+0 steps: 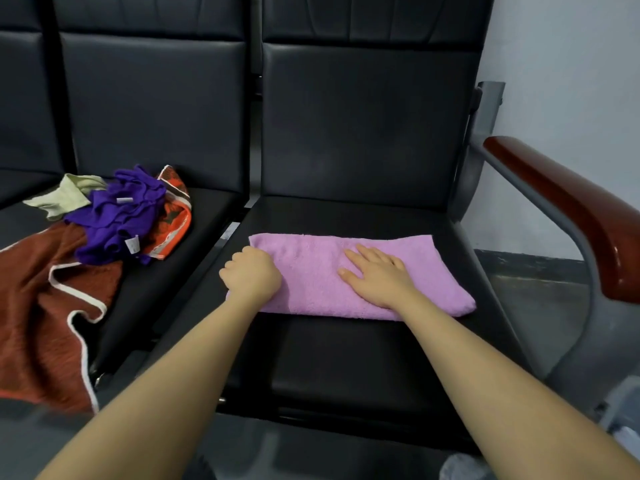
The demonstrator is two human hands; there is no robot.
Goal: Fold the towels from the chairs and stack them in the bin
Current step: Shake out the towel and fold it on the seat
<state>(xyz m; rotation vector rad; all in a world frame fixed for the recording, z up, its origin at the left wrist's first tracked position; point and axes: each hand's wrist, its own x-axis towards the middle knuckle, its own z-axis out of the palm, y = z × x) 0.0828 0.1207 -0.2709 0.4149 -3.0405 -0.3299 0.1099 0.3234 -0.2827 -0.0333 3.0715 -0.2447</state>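
Though tags [132, 244] seemingly blank, unreadable.

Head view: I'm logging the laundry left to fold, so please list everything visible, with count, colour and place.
pink towel: 1, pink, folded on the right seat
purple towel: 1, purple, crumpled on the left seat
rust towel: 1, rust with white trim, draped off the left seat
orange patterned cloth: 1, orange, under the purple towel
pale green cloth: 1, behind the pile
chairs: black, joined row
armrest: 1, red-brown, far right
left hand: grips the pink towel's left end
right hand: flat on it
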